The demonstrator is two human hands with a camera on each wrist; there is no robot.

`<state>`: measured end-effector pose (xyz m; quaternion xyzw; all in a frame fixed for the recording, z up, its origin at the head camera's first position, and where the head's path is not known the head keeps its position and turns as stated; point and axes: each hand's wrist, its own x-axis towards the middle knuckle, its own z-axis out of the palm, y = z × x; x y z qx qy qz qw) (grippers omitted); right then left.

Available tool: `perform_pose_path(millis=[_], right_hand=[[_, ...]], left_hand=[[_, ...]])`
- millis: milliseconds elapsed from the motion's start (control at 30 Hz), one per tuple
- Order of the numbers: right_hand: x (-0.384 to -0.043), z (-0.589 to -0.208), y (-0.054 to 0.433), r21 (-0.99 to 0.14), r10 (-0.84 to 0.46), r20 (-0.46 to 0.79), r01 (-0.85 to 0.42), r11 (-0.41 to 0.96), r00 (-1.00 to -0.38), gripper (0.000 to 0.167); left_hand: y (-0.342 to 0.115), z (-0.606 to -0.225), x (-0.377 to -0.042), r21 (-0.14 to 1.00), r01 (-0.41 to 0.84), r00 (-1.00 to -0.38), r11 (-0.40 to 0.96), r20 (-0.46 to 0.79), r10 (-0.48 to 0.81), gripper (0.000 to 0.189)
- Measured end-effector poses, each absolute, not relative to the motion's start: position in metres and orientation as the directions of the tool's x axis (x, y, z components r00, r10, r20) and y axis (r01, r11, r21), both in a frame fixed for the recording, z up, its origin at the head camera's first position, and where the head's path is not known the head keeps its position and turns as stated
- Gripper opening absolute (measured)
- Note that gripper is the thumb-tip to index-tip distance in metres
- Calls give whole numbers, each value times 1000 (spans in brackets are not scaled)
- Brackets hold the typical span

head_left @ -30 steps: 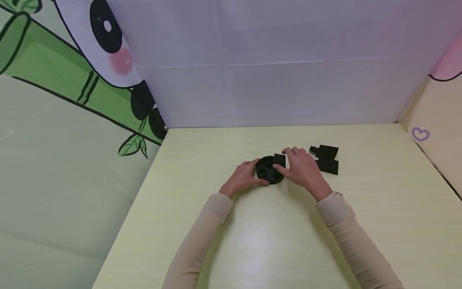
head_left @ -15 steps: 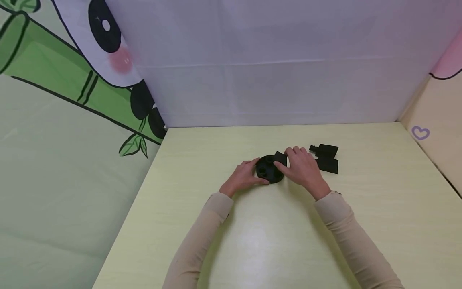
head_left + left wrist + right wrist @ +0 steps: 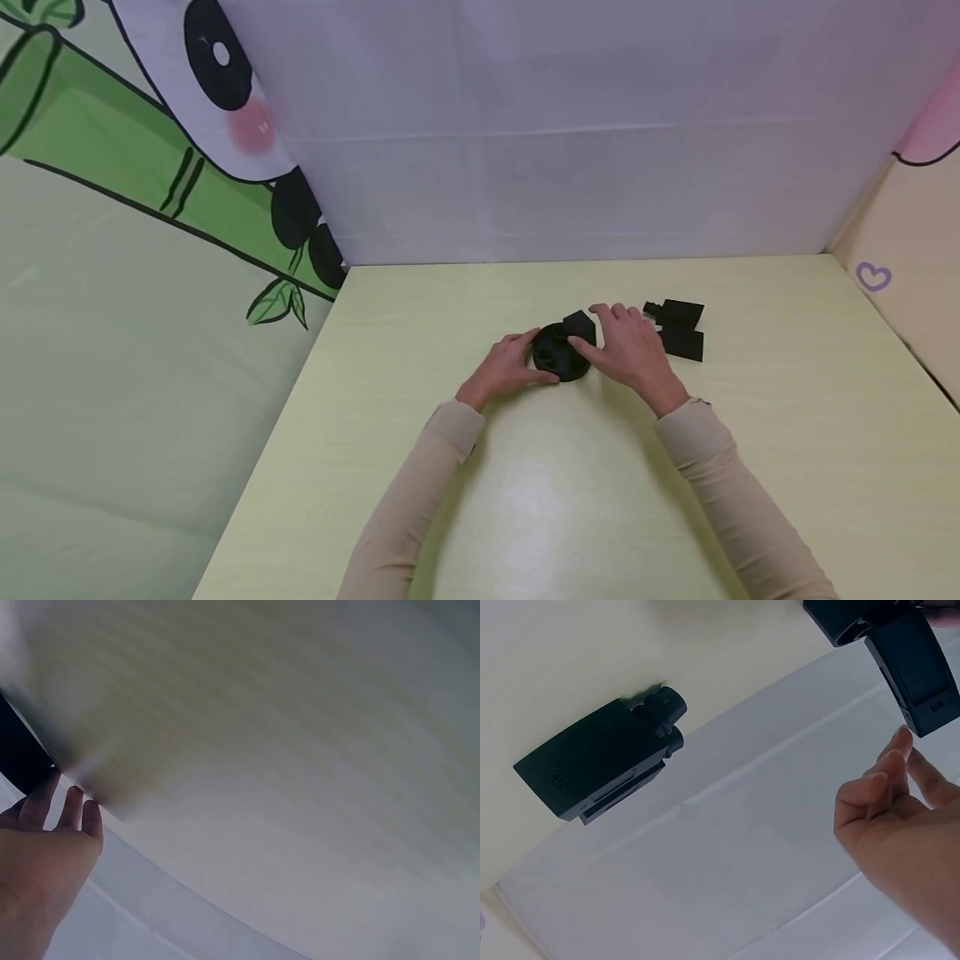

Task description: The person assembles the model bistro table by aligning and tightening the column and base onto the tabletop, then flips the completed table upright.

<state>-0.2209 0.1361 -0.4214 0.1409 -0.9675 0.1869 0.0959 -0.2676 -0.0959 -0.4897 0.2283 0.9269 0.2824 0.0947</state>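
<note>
A round black base (image 3: 551, 358) with round sockets on its top lies on the table. My left hand (image 3: 506, 368) grips its left side, fingers behind and thumb in front. Only the base's dark edge (image 3: 19, 754) shows beside my left fingers in the left wrist view. On the base's far right part sits a black rectangular block (image 3: 579, 325), turned at an angle. My right hand (image 3: 630, 350) holds this block, thumb at its near side and fingers at its far right. In the right wrist view my fingertips are at a corner of the block (image 3: 915, 671).
Right of my right hand lie two more black blocks (image 3: 680, 329). In the right wrist view one block (image 3: 585, 761) bears the number 155, and round plugs (image 3: 667, 709) stick out from the ends. A pale fabric wall (image 3: 562, 183) stands behind the table (image 3: 525, 500).
The black block on the base has turned from square-on to an angled position, its far corner shifting left. My right fingers have shifted slightly around it. My left hand and the base stay put.
</note>
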Motion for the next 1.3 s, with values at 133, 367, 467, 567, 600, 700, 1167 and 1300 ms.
perform_pose_path(millis=[133,367,467,567,600,700,1167,1300], right_hand=[[-223,-422,137,-350,-304,214,-363,863,-928,62],[-224,-424,140,-365,-304,209,-363,858,-929,57],[-225,-425,140,-363,-301,209,-360,859,-930,60],[-225,-424,140,-363,-302,203,-358,860,-932,61],[-226,-424,140,-364,-301,202,-357,860,-932,60],[-227,-425,141,-367,-294,205,-352,861,-934,57],[-228,-427,143,-398,-247,197,-308,864,-949,58],[-228,-427,144,-404,-240,194,-300,864,-951,59]], left_hand=[[-96,-489,-267,575,363,-880,733,-47,473,99],[-95,-489,-267,578,356,-883,735,-50,467,98],[-96,-489,-267,573,359,-884,737,-45,466,98],[-95,-489,-267,573,359,-884,737,-46,466,98],[-95,-489,-267,575,357,-884,736,-48,466,98],[-95,-489,-267,575,354,-883,737,-55,467,99],[-94,-489,-266,586,343,-883,734,-63,464,98],[-93,-489,-267,583,346,-883,735,-63,465,98]])
